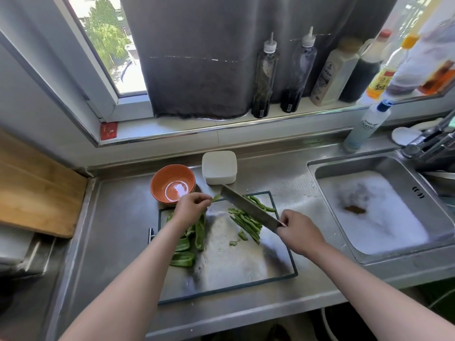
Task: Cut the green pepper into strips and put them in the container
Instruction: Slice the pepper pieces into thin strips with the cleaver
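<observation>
Half done, roughly: strips (246, 221) lay mid-right on the board (246, 267), uncut pepper pieces (187, 252) at its left. Left hand (190, 209) pinched a scrap (216, 198) at the far edge; right hand (299, 232) gripped the knife (246, 205). Orange bowl (172, 185) beyond held no strips.

pepper strips (246, 222): piled on cutting board (234, 267) | uncut pieces (186, 253): its left

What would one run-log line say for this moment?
left hand: pinches pepper piece | right hand: grips knife | strips: on cutting board | orange bowl: empty
</observation>
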Demonstrator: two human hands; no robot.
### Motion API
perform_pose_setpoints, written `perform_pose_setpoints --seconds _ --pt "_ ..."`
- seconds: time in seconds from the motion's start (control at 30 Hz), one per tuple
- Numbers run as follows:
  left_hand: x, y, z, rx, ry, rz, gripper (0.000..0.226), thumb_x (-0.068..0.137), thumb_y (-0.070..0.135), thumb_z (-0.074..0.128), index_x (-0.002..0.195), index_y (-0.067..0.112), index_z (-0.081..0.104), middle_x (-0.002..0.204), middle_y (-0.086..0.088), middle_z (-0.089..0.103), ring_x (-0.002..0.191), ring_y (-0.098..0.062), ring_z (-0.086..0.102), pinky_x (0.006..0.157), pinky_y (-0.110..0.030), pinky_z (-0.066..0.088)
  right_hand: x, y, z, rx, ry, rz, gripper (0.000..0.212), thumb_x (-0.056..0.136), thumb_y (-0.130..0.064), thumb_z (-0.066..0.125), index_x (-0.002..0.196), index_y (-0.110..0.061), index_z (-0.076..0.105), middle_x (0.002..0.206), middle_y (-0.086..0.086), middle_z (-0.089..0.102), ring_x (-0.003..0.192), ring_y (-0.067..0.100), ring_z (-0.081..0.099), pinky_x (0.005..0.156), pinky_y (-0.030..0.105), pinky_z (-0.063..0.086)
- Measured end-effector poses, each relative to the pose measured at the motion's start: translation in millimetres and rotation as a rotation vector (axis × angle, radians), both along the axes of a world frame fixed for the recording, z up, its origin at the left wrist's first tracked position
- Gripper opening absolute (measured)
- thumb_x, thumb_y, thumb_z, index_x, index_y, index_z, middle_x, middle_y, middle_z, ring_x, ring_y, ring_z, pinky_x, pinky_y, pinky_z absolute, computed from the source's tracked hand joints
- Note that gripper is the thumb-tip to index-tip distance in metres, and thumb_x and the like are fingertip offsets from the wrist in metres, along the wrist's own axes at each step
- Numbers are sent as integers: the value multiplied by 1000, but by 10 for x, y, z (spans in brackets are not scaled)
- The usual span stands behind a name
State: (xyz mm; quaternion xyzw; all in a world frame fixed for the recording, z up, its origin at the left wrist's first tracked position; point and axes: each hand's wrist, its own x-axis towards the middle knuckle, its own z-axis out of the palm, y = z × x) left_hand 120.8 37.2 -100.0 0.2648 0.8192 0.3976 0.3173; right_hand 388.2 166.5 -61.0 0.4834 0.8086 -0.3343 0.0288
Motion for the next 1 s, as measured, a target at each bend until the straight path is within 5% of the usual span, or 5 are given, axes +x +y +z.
perform_pose_setpoints --seconds 0.33,0.5,0.6,0.83,1.0 --pt "605 82 -368 -111 468 -591 14 87 29 71 100 30 78 101 11 74 98 -13 59 89 -30 46 -178 -63 19 -68 77 -169 10 83 -17 59 77 -17 52 73 2 61 68 23 55 58 32 38" --pt "733 78 -519 -36 787 -540 20 74 18 78 92 27 74 90 5 66 86 -23 57 73 -33 39 -148 -157 2 -85 77 -177 12 86 -17 58 77 -17 51 74 2 60 68 22 54 58 33 38" --pt "727 10 -623 11 778 -559 18 80 26 74 97 24 72 92 4 65 88 -23 59 77 -36 45 -124 -231 -26 -111 74 -169 12 88 -18 58 79 -17 51 76 2 60 67 21 53 57 32 37" --pt "436 -181 -709 109 683 -650 14 80 8 74 84 22 76 83 4 67 77 -22 58 69 -32 48 -119 -303 -66 -128 59 -151 10 88 -21 58 81 -18 53 77 0 62 72 21 57 57 32 39" --pt "400 -290 -620 47 656 -628 23 82 10 63 96 22 76 97 6 68 91 -19 57 82 -35 48 -167 -321 -51 -121 66 -130 13 90 -20 58 79 -19 51 76 0 60 68 19 55 55 30 37"
